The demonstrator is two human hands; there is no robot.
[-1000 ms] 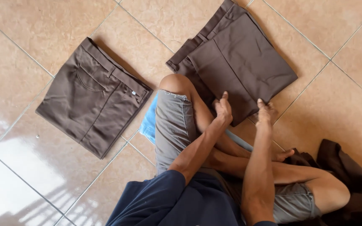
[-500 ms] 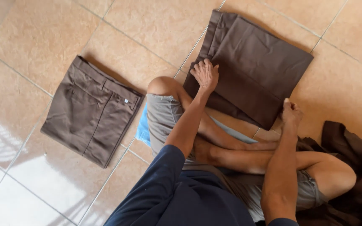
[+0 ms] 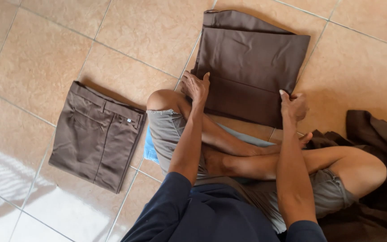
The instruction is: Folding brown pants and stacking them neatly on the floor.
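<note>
Floor (image 3: 126, 40) of tan glazed tile carries all items; the person sits on it cross-legged in grey shorts.

Folded dark-brown garment (image 3: 256, 58) lies at twelve o'clock from the sitter, directly ahead of both hands. Its long axis runs roughly from ten to four o'clock, near edge toward the knees. A waistband-like fold shows along the far edge.

Second folded brown trousers (image 3: 97, 136) lie at nine o'clock, well apart from either hand, waistband and belt loops at the far side. A small pale rectangular label sits near the waistband's right end; its print is too small to tell.

Heap of dark cloth (image 3: 377, 148) sits at three to four o'clock, beside the right knee.

Left hand (image 3: 196, 87) rests flat, fingers spread, on the garment's near-left corner. Right hand (image 3: 293, 105) presses the near-right edge, fingers curled; whether it pinches cloth cannot be told. Both hands are equally near the garment.

Blue cloth (image 3: 149, 150) shows under the left thigh.
</note>
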